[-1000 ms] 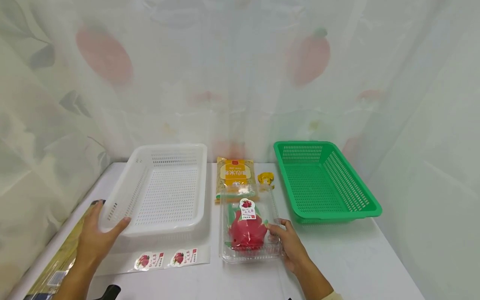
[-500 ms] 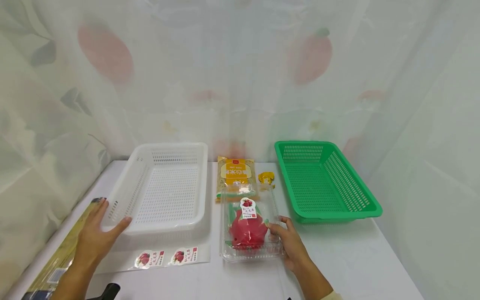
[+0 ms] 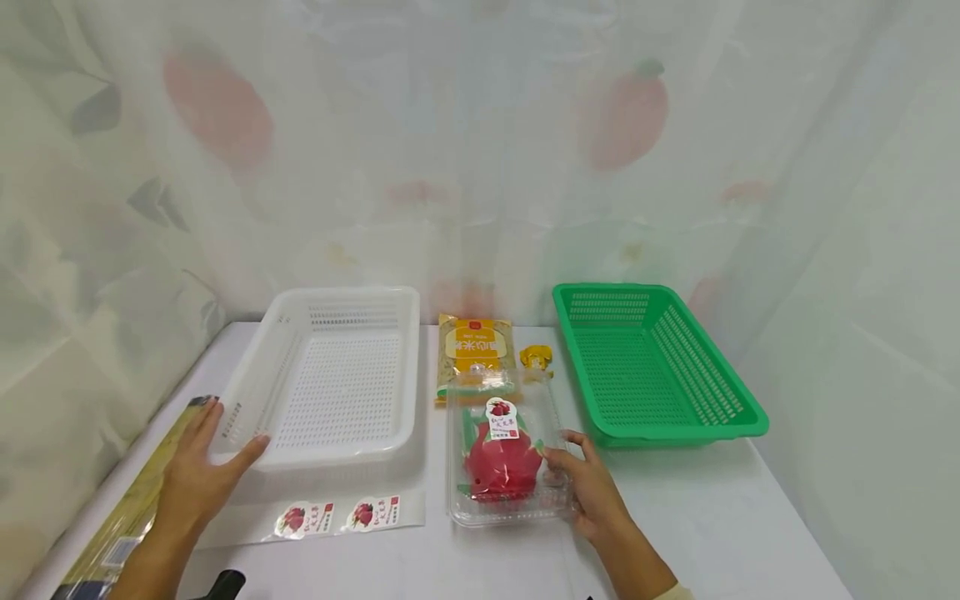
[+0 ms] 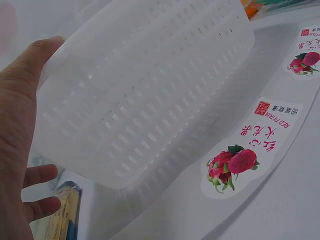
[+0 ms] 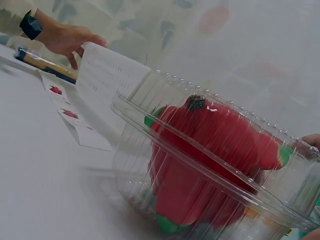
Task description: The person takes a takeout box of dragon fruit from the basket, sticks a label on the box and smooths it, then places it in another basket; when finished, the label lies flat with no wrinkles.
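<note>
A clear plastic clamshell box (image 3: 465, 500) holds a red dragon fruit (image 3: 501, 467) with green tips. On its lid is a dragon-fruit sticker (image 3: 503, 419). My right hand (image 3: 592, 492) grips the box by its right side, thumb over the lid edge; some of its fingers are hidden. My left hand (image 3: 198, 475) rests at the near left corner of a white basket (image 3: 408, 400), its fingers spread. In the left wrist view the thumb (image 4: 42, 55) touches the rim, and two fingertips (image 4: 42, 175) stick out beyond the corner.
Before the white basket lies a strip of stickers (image 3: 375, 514). A yellow bag of grain (image 3: 476, 346) and a small gold packet (image 3: 536, 357) sit behind the box. A green basket (image 3: 667, 433) stands right; a long plastic-wrapped pack (image 3: 127, 533) lies left.
</note>
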A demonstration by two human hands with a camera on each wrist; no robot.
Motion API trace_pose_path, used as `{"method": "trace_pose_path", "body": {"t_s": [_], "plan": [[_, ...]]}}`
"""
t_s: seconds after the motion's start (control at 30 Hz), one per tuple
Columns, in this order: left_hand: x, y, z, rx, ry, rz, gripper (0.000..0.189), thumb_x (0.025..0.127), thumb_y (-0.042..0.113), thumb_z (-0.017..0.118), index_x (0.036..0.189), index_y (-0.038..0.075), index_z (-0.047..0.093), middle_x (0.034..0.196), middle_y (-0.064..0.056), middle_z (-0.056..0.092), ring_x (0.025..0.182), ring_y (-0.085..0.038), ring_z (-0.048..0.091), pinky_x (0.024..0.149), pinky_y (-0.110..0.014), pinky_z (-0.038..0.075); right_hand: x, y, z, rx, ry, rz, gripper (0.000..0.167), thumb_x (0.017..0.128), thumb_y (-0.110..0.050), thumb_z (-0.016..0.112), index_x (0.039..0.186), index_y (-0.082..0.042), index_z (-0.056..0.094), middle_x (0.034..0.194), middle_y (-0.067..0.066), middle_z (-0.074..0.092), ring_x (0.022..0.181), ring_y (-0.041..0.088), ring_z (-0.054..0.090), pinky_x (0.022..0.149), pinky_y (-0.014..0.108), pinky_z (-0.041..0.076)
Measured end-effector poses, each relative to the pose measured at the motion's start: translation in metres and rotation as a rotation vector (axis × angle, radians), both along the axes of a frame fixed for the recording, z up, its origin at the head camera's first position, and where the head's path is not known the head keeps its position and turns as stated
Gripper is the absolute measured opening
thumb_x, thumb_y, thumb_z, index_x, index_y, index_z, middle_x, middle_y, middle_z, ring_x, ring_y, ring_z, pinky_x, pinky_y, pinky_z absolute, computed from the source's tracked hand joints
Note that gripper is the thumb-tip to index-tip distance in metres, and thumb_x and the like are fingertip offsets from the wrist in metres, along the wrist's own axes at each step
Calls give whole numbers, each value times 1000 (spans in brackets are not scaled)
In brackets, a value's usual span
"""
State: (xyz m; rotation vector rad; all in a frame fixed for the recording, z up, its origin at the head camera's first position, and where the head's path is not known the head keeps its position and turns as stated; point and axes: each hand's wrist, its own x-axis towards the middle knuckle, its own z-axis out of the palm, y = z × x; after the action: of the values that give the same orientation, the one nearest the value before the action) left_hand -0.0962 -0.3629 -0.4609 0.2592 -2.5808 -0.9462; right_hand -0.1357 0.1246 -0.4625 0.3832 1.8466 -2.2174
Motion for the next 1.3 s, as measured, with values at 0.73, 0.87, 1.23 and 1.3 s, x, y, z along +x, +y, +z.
{"method": "trace_pose_path", "body": {"t_s": [0.73,0.87,1.23,1.3], "plan": [[0,4,3,-5,30,10,90,87,41,69,152,2,21,158,-13,16,142,-39,11,106,-63,15,6,-3,36,-64,-26,-37,64,88,-27,67,140,-18,32,122,20,44,103,35,50,71,41,48],[0,4,4,-2,28,10,91,87,41,69,152,2,21,159,-13,15,142,-39,11,105,-63,15,4,-6,50,-78,-14,-30,63,88,-28,67,140,-19,32,125,20,43,106,35,49,72,41,48],[1,4,5,10,6,3,91,88,42,68,153,4,19,159,-12,14,142,-41,9,103,-67,15,-10,-27,95,-141,19,-42,58,87,-25,69,135,-20,37,125,20,44,104,35,50,72,43,52],[2,5,5,15,3,3,91,88,42,68,153,4,18,159,-12,13,142,-41,9,103,-67,15,-13,-32,102,-151,27,-36,56,86,-25,70,133,-20,38,125,20,44,106,36,49,74,45,52]]}}
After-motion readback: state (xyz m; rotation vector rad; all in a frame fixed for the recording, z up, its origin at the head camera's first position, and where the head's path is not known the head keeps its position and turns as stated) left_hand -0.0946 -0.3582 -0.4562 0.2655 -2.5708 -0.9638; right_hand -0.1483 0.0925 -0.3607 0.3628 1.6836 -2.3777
